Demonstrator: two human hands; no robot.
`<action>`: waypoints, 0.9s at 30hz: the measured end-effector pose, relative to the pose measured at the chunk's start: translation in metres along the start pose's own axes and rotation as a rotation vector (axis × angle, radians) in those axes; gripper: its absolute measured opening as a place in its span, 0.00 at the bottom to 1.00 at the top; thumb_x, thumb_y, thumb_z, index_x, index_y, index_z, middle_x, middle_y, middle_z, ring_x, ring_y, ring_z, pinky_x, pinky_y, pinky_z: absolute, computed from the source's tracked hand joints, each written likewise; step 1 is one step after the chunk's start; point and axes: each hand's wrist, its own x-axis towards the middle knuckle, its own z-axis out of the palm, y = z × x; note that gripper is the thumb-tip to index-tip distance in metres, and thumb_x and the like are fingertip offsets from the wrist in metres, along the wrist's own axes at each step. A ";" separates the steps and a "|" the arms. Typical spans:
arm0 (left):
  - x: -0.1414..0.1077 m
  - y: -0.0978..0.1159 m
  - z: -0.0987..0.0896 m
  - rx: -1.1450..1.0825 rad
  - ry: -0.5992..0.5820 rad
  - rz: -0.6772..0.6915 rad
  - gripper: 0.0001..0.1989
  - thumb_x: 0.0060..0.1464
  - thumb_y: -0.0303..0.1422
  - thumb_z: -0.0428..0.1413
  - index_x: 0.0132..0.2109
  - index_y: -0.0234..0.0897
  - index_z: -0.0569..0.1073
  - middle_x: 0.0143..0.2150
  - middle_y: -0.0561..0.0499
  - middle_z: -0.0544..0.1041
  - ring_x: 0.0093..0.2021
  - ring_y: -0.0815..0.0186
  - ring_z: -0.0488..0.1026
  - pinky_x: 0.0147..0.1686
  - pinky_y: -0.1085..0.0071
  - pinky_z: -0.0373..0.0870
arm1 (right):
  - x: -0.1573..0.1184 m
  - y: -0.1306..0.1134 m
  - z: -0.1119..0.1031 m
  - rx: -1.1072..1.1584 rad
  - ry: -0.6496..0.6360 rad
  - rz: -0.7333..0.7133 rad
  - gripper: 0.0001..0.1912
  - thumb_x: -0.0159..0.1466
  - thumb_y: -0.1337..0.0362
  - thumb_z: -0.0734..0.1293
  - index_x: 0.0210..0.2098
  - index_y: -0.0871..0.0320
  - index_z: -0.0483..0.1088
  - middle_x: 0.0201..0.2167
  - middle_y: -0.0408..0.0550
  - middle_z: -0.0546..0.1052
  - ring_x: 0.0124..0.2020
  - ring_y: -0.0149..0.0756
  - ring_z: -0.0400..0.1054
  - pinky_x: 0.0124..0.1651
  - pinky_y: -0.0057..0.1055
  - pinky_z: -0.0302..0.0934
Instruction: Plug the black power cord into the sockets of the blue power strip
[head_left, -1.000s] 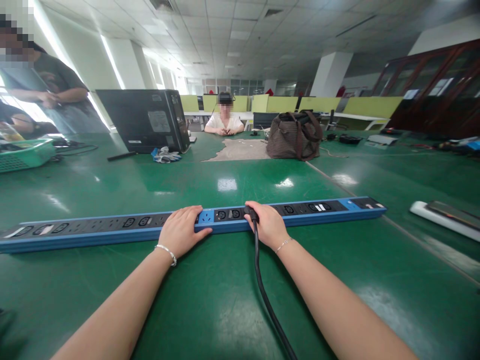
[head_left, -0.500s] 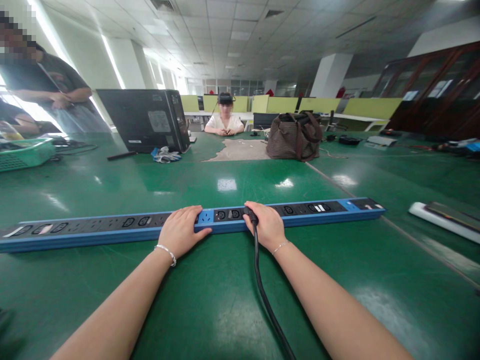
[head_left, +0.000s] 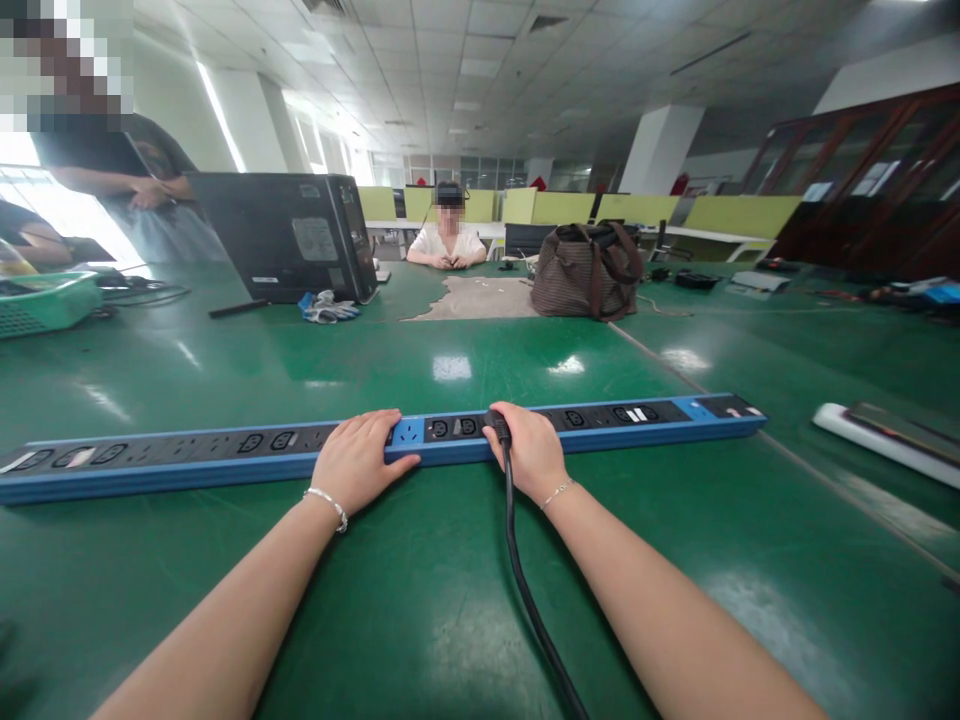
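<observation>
Standing person (head_left: 112, 155) shifted | left hand (head_left: 355, 456) spread on power strip (head_left: 457, 451), right hand (head_left: 534, 452) gripping plug (head_left: 498, 427) | white bar (head_left: 862, 434) apart

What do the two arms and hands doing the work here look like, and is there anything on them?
They are a person's bare hands, with no gloves and no sleeves on the visible forearms. The left hand has a silvery, chunky-looking bracelet at the wrist; the right hand has a thinner, silvery one. I see no rings, markings or attached cables.
</observation>
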 end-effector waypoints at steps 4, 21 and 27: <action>0.000 0.000 0.000 -0.035 0.010 -0.010 0.30 0.50 0.50 0.53 0.55 0.37 0.66 0.55 0.41 0.72 0.56 0.53 0.67 0.55 0.54 0.62 | -0.002 0.002 0.003 0.003 -0.002 -0.005 0.16 0.65 0.57 0.58 0.47 0.59 0.68 0.44 0.54 0.76 0.43 0.41 0.71 0.48 0.36 0.59; 0.000 0.001 -0.002 0.045 -0.003 0.003 0.31 0.52 0.51 0.50 0.56 0.35 0.65 0.55 0.41 0.72 0.55 0.54 0.68 0.55 0.57 0.61 | 0.005 0.056 -0.038 0.342 0.290 0.321 0.15 0.59 0.54 0.63 0.42 0.55 0.70 0.39 0.48 0.77 0.41 0.41 0.71 0.47 0.37 0.63; 0.000 0.001 -0.002 0.040 -0.008 0.001 0.31 0.51 0.51 0.51 0.56 0.34 0.65 0.55 0.41 0.72 0.55 0.54 0.68 0.55 0.57 0.62 | 0.004 0.090 -0.053 0.467 0.536 0.439 0.23 0.64 0.50 0.55 0.36 0.59 0.73 0.34 0.51 0.79 0.40 0.39 0.72 0.47 0.37 0.63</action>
